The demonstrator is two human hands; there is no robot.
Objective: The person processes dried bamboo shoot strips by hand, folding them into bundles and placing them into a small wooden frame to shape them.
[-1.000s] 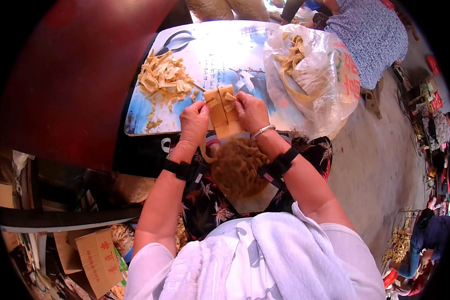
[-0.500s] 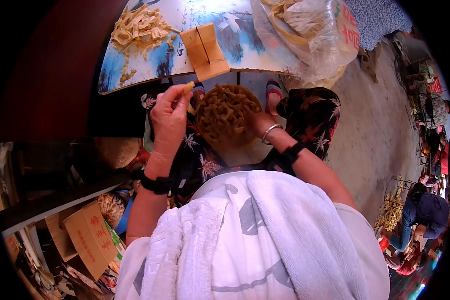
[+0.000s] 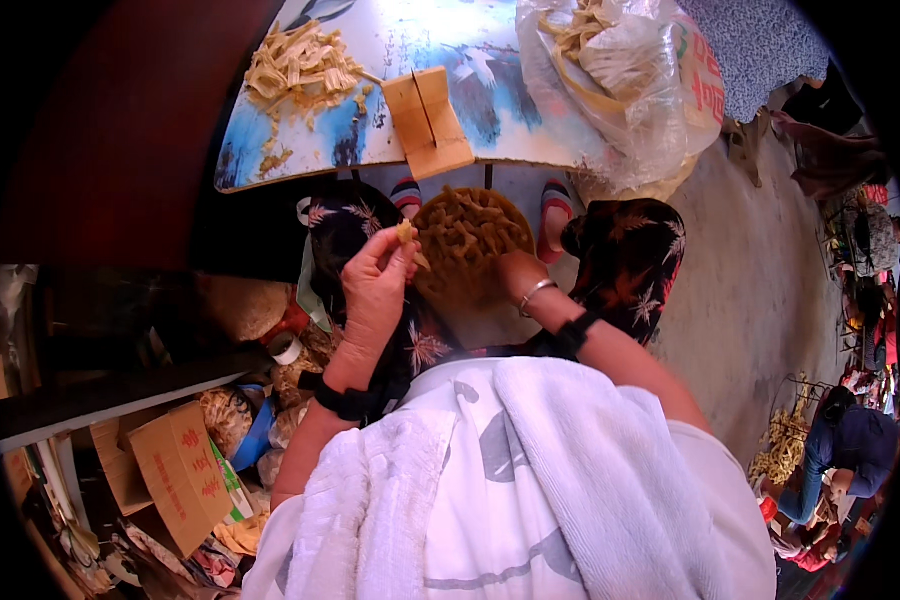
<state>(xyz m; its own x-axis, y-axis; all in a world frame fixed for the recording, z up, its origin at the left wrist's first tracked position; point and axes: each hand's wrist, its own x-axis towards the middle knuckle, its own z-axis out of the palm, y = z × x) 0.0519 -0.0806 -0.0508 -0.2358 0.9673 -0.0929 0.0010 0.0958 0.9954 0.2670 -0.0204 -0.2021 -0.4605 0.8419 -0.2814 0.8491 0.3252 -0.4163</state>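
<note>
Between the thumb and fingers of my left hand a small pale yellow strip is pinched, its end sticking up. That hand is held left of a round basket filled with short brownish pieces. My right hand, with a silver bangle at the wrist, reaches to the basket's near right side; its fingers are hidden in shadow. Beyond the basket, a wooden block with a thin dark upright piece across it sits at the table's near edge. A heap of pale yellow strips lies on the table's far left.
A clear plastic bag with more strips covers the table's right end. The basket stands between my patterned trouser legs. Cardboard boxes are at lower left. At the far right, a person in dark blue bends beside yellowish strips.
My view has shifted, so the table and basket appear lower and further right. My left hand has come lower and closer to the basket, still pinching the strip. My right hand stays at the basket.
</note>
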